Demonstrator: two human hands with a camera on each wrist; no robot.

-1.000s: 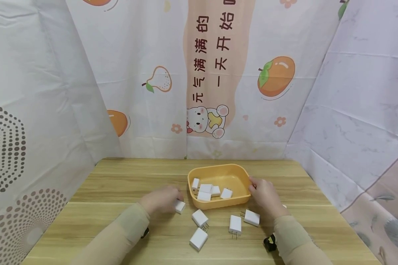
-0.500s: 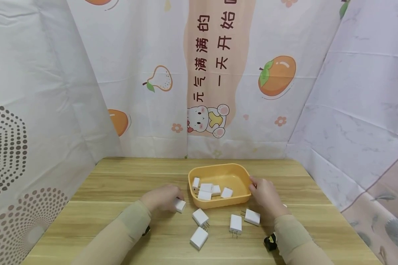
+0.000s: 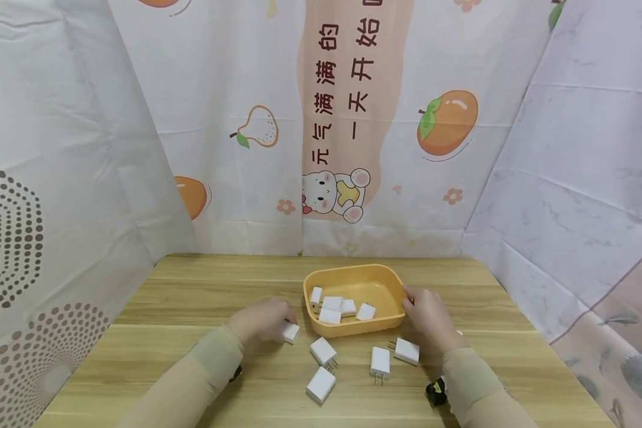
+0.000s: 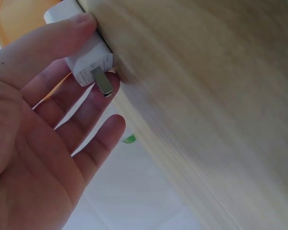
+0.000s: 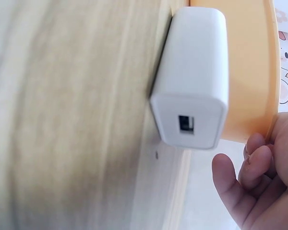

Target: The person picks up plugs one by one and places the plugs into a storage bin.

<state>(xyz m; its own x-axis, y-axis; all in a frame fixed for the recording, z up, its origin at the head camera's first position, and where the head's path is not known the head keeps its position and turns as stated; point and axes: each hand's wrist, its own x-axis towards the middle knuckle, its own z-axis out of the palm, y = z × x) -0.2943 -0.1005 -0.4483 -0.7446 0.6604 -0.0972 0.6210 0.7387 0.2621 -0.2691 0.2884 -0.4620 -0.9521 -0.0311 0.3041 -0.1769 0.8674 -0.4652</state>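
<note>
At the left of the yellow plastic basket [image 3: 361, 328], my left hand [image 3: 263, 321] pinches a white USB charger plug [image 3: 291, 332] down at the table. In the left wrist view its thumb lies on the charger plug [image 4: 89, 57], with fingers beneath and metal prongs pointing outward. My right hand [image 3: 430, 315] grips the basket's right rim with curled fingers [image 5: 257, 163]. Several white charger plugs [image 3: 330, 309] lie inside the basket, grouped toward its left side. A charger with a USB port [image 5: 189, 76] looms close in the right wrist view, not touched by that hand.
Several loose chargers lie in front of the basket, including one charger [image 3: 320, 385] nearest me and another charger [image 3: 406, 351] by my right wrist. The wooden table [image 3: 219, 285] is enclosed by a printed curtain [image 3: 235, 178]. A black wrist device [image 3: 436, 392] shows below my right sleeve.
</note>
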